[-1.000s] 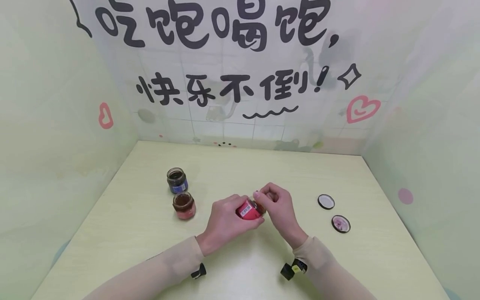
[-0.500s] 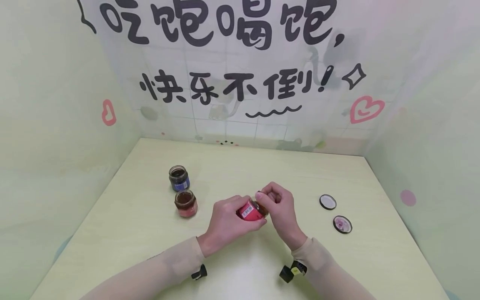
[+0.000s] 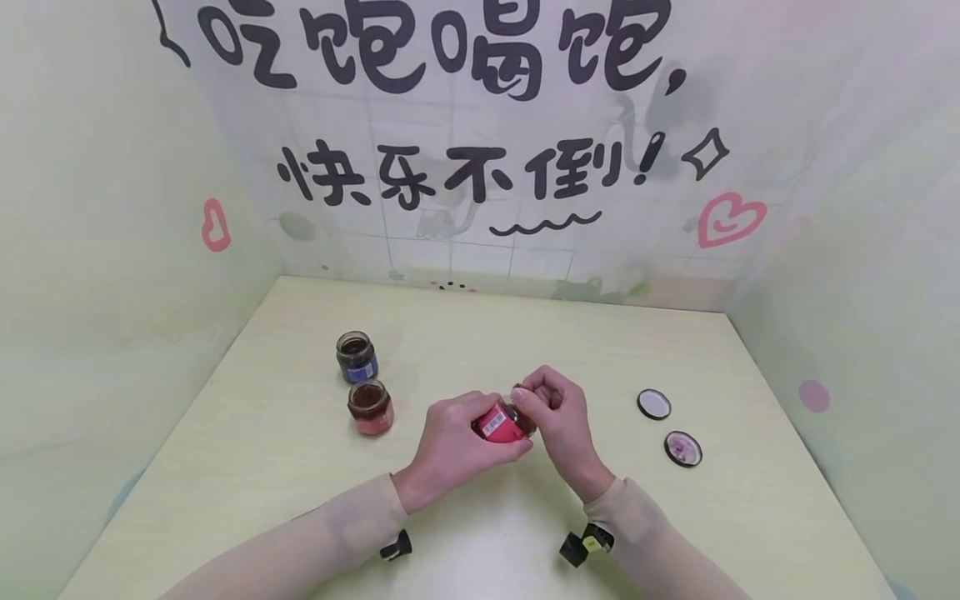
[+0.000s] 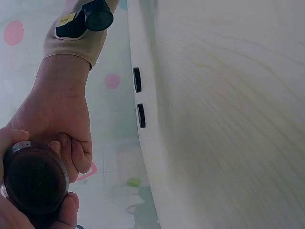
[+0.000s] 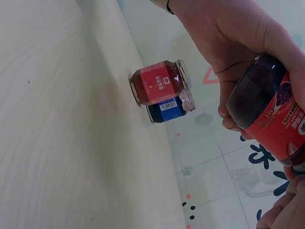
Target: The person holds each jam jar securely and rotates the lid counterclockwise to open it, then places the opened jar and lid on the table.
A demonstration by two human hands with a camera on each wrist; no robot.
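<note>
A small glass jam jar (image 3: 497, 422) with a red label is tilted on its side above the middle of the table. My left hand (image 3: 453, 433) wraps round the jar's body. At the mouth end, the curled thumb and fingers of my right hand (image 3: 561, 417) pinch the lid (image 5: 299, 168), which they mostly cover. In the right wrist view the jar's dark base points up and left, with the red label (image 5: 281, 126) facing the camera. From the left wrist the jar's dark round end (image 4: 35, 181) shows between the fingers.
Two lidless jars stand on the left of the table (image 3: 247, 467), one with a blue label (image 3: 358, 369) and one with a pinkish-red label (image 3: 372, 417). Two loose lids (image 3: 654, 404) lie on the right, the nearer one stained (image 3: 683, 449). Printed walls enclose the table.
The head view has shifted slightly. Both hands stay on the tilted jar in nearly the same pose, and the other jars and lids have not moved.
</note>
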